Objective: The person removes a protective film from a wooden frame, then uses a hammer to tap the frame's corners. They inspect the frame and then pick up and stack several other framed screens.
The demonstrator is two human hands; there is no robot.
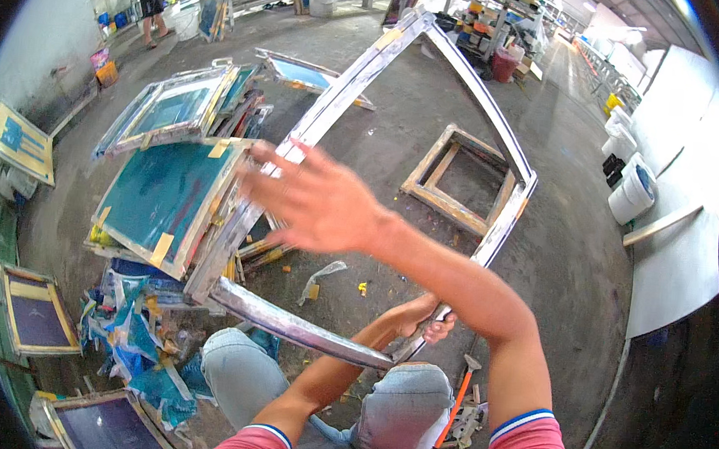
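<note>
Carefully, I steady the bare metal frame [433, 105]: my left hand [424, 315] is clenched on its near corner, my right hand [316, 201] spread flat against its far rail.

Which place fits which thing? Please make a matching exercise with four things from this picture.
Things:
1. metal frame
2. wooden frame
3. bucket
4. orange tool

Places:
a. on the floor beside the person's knee
b. at the right, by the white wall
c. gripped by the left hand
d. flat on the floor, seen through the metal frame

Pairs: 1-c, 2-d, 3-b, 4-a
</note>
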